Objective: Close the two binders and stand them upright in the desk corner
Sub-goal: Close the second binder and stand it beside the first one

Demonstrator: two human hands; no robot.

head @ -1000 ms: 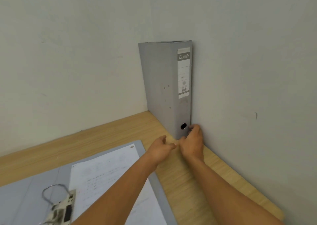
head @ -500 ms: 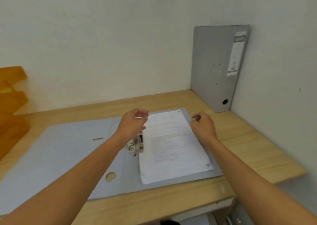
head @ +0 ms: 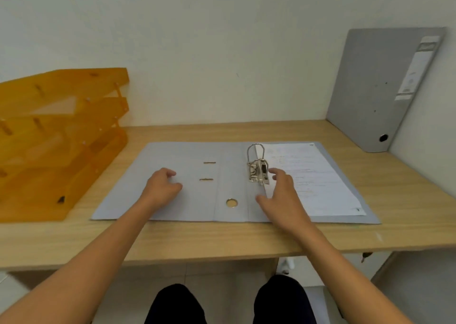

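Both hands are now lying lower over the open binder at mid-frame than half a second ago: the left hand is resting loosely curled on its left cover, gripping nothing, while the right hand is hovering spread and empty beside the ring mechanism and paper. At the upper right, the closed binder is standing upright in the desk corner, and orange trays are sitting at the left.

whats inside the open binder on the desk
The open binder holds a stack of printed paper on its right half, threaded on the metal ring mechanism. The left cover is bare. The right hand covers the paper's near-left edge; sheets below the top one are hidden.
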